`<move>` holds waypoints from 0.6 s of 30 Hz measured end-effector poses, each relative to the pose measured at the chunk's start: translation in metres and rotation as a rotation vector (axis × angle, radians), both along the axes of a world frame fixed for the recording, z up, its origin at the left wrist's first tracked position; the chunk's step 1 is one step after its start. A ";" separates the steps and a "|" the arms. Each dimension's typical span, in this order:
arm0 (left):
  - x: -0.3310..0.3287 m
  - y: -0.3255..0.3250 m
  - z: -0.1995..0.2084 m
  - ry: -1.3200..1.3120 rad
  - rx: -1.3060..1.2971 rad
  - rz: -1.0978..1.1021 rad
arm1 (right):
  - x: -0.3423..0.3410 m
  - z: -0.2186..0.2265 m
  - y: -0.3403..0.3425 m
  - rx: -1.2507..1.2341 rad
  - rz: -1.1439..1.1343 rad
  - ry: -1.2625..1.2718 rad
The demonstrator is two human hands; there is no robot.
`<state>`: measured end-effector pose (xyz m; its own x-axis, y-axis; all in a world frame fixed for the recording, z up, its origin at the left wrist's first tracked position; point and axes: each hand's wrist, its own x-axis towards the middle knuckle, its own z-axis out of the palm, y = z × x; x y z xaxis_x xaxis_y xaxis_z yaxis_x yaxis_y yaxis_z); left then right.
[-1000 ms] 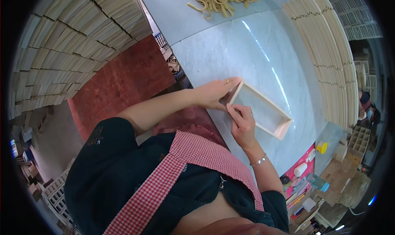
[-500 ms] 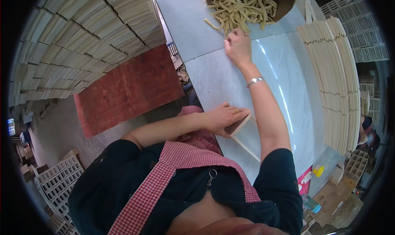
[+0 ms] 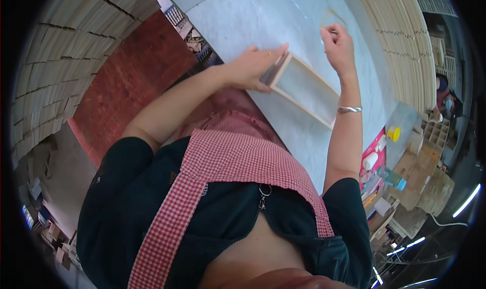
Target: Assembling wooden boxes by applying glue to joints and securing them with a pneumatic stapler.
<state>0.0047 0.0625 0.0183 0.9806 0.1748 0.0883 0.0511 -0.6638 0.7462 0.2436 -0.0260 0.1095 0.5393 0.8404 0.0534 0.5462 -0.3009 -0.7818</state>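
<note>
A shallow rectangular frame of pale wood (image 3: 302, 108) is tilted over the grey marbled tabletop. My left hand (image 3: 255, 68) is closed round its short left end, thumb on the near side and fingers on the far side. Beyond the frame's right end, my right hand (image 3: 338, 48) is raised with its fingers curled in a pinch. A thin tan rubber band (image 3: 336, 16), smeared by motion, trails from those fingers. A silver bracelet circles my right wrist.
The marbled table (image 3: 228, 23) ends at its left edge beside a red-brown board (image 3: 136, 66). Tall stacks of pale wood pieces (image 3: 66, 51) stand on the left, more pale slats (image 3: 400, 41) on the right. A yellow-lidded container (image 3: 393, 133) and a bottle (image 3: 392, 178) sit at the right.
My right hand has drawn back from the pile of tan bands, bringing one along. The frame, in my left hand, has been lifted and turned. The pile has left the view.
</note>
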 end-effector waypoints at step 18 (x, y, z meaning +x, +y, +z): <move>-0.003 -0.009 -0.005 -0.046 -0.045 0.070 | -0.069 -0.009 -0.049 -0.202 0.100 -0.242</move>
